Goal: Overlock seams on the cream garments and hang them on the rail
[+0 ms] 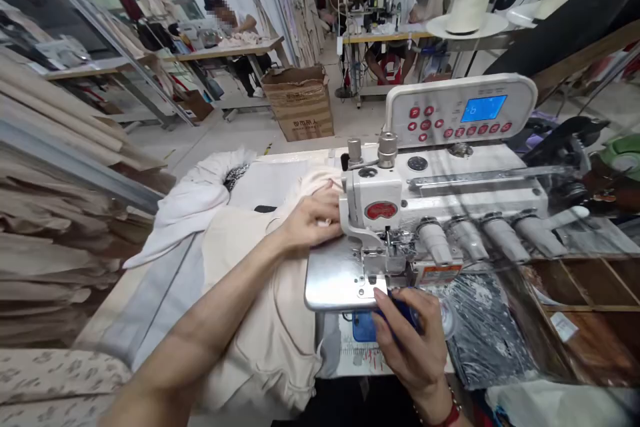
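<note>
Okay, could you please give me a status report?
Left hand on cream fabric, fingertips partly hidden by machine. Right hand at metal plate, front edge. Blue item alongside.

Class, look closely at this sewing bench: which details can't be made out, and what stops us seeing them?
All in the head view:
- Left hand: some fingertips, hidden behind the white sewing machine's head.
- Shiny blue object: its full shape, covered by the right hand.
- White control panel: small lettering, too small and blurred.
- Patterned beige fabric: its full extent, cut off by the left edge.
</note>
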A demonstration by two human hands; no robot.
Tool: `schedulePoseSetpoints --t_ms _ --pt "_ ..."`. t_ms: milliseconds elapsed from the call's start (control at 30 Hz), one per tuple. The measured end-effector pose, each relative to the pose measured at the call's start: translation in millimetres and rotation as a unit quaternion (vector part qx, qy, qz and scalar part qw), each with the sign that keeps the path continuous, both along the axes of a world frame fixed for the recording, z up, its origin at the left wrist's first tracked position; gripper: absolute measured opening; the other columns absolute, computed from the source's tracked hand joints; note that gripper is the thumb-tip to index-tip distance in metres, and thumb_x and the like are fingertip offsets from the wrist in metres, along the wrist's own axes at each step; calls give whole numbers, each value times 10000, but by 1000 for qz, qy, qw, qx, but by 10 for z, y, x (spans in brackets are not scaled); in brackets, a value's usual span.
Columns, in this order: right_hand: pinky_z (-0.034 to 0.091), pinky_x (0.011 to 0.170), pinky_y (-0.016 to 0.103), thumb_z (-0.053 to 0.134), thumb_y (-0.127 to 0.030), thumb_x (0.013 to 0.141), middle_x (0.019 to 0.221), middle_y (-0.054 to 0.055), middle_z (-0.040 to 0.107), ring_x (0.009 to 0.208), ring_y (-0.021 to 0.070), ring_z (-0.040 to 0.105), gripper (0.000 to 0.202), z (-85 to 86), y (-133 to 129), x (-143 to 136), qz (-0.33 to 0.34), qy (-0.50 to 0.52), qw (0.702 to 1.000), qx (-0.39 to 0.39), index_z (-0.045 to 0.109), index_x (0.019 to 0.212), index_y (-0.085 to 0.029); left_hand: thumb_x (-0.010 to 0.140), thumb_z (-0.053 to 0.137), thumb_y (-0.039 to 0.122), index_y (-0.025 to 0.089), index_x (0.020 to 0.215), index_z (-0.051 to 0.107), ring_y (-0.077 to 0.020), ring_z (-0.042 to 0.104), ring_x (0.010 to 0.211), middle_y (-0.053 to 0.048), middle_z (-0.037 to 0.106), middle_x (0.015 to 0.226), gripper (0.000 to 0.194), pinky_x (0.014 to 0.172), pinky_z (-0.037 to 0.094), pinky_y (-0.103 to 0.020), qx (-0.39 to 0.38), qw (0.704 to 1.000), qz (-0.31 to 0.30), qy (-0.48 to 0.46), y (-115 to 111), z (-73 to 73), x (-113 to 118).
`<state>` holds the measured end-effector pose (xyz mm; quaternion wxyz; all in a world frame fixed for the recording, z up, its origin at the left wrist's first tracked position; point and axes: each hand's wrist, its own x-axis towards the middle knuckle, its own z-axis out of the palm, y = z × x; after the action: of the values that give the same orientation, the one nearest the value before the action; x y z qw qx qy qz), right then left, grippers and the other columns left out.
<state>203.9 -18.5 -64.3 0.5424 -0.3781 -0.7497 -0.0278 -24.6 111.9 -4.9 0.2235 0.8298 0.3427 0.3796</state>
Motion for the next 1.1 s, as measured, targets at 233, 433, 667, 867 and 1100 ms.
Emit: schedulePoseSetpoints --t_ms 233,433,667,867,1100 --pt "565 571 325 514 -132 1031 857 77 698 691 213 649 495 -49 -147 81 49 3 999 20 551 1520 -203 928 635 137 224 981 772 -221 757 1080 -38 815 1014 171 1211 425 -568 136 984 112 -25 -918 -209 93" --pt "483 519 281 447 -152 1074 760 46 690 573 181 602 539 40 -31 -75 59 -73 995 40 411 1612 -174 933 589 103 239 1041 753 -225 721 1185 -44 807 1056 239 1274 297 -559 161 980 117 -28 -1197 -248 55" --pt "417 520 282 486 -155 1087 808 48 765 515 146 586 577 63 -25 -171 12 -118 991 57 346 1646 -156 970 556 120 241 1159 736 -251 646 1313 -73 775 1186 288 1254 303 -553 165 980 113 9 -1265 -299 0" --pt "424 500 262 520 -148 1061 691 17 716 470 142 585 528 12 -40 -169 21 -99 993 62 456 1584 -137 1006 556 235 222 1095 744 -230 700 1100 -67 776 1090 208 1104 467 -471 120 985 110 57 -1256 -58 8" --pt "431 494 267 558 -191 1049 667 17 706 471 153 578 482 -20 -34 -148 34 -69 995 64 533 1527 -134 1002 571 349 220 1230 711 -279 615 1204 -96 702 1309 297 1020 505 -459 97 972 172 125 -1033 -39 107"
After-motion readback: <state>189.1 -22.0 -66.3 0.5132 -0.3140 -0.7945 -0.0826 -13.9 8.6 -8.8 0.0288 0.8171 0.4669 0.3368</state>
